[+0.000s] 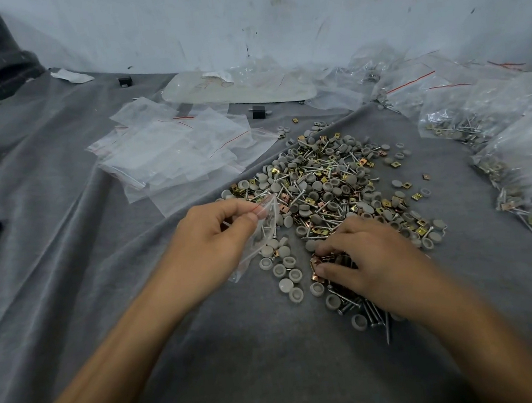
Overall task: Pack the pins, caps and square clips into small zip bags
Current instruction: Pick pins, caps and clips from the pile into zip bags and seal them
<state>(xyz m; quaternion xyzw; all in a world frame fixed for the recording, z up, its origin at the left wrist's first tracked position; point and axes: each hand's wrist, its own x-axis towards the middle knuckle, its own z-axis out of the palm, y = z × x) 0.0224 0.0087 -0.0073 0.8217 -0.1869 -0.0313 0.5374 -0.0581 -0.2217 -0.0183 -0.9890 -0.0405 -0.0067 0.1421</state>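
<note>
A: Scanning left to right. Far left, a dark stack of something against the wall, can't tell what. Then a loose pile of empty zip bags (172, 152), red seal lines up, left of the heap. My guess: kept on the left hand's side so the next one is an easy grab.

B: Left hand?

A: Left hand (210, 239), thumb and fingers pinched on the mouth of one small zip bag (258, 234), near the heap's near-left edge. Bag hangs down toward the cloth, a few pins and caps visible through it. Likely held at the mouth so the other hand can drop parts in.

B: Main heap?

A: Mixed heap (331, 188) of grey caps, pins and brassy square clips, centre, on the grey cloth (68, 253). A little row of caps (284, 267) sits apart between the hands, looks pre-sorted, judgement only.

B: Right hand?

A: Right hand (370, 256), on the near edge of the heap, fingers curled down over a cluster of copper-coloured square clips (318, 266). Thumb touches them; whether it has a firm hold, can't tell. Pins (370, 314) lie bunched just under the wrist.

B: Far right?

A: Filled bags (512, 145), piled far right, kept away from the loose stock I'd say.

B: Any text?

A: No brands. A big clear bag (240, 86) by the wall has faint scrawl, unreadable.
</note>
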